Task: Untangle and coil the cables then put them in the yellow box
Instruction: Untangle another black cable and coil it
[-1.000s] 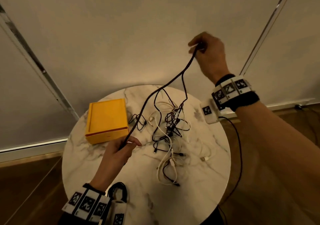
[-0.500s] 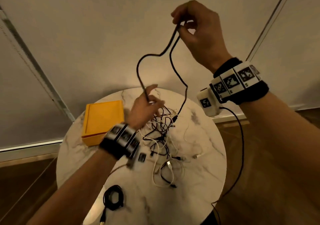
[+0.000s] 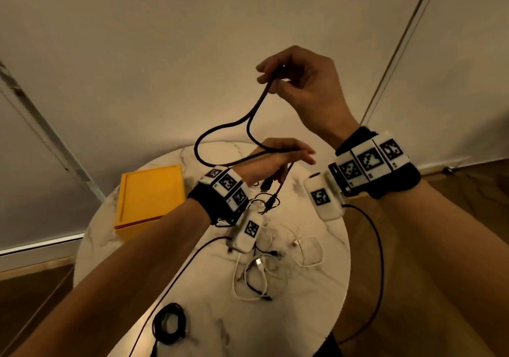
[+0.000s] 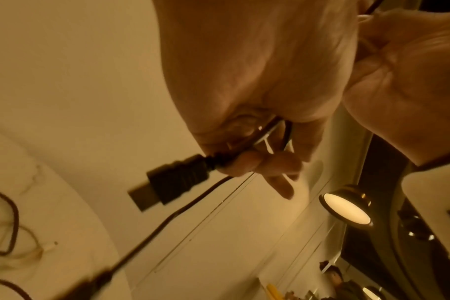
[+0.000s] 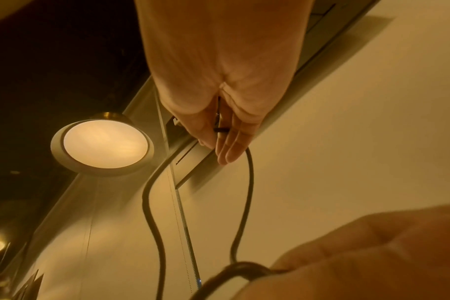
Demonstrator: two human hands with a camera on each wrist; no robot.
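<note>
A long black cable is held in the air over the round marble table. My right hand pinches it at the top, and two strands hang from that pinch. Below it, my left hand grips the same cable, with a loop bulging out to the left. The left hand's fingers curl round the cable just behind its black plug, which dangles under the hand. The yellow box lies on the table's left side.
A tangle of thin white and black cables is spread over the middle of the table. A coiled black cable lies near the front edge. Wires from the wrist cameras trail over the table and off its right side. A wall stands behind.
My left hand has risen from the table and moved right, under the right hand, sliding along the cable toward its plug. The right hand has come down a little, and a loop has formed.
</note>
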